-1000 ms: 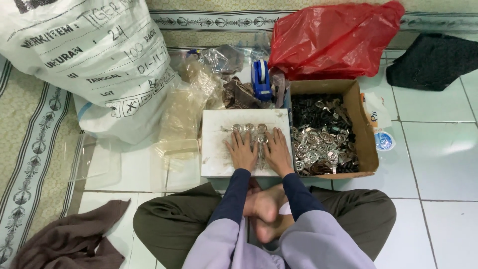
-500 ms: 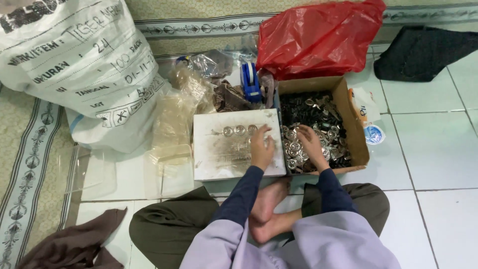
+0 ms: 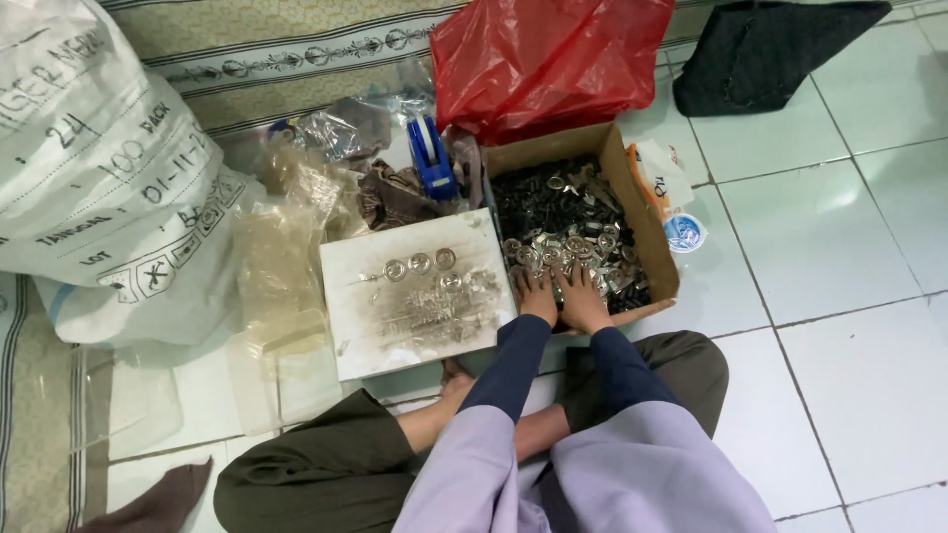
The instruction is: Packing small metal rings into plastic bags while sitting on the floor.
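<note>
Left hand: my left hand (image 3: 538, 294) lies palm down, fingers spread flat on the pile of small metal parts (image 3: 563, 252); it grips nothing.
Right hand: my right hand (image 3: 583, 301) lies just beside the left, also flat and spread on the same pile, holding nothing.
Location of parts: the parts fill the cardboard box (image 3: 647, 232) on the tiled floor, shiny round pieces near my hands, darker pieces at the far end.
Sorted pieces: a few round discs (image 3: 420, 264) lie on the white board (image 3: 415, 296), just left of the box.
Handling, judged: each piece looks rigid, light, smooth and likely slippery; the heap is loose and will shift under pressure.
Edges, judged: stamped rims may be sharp.
Grasp point, judged: I pinch a single disc by its rim, or scoop several with cupped fingers.
</note>
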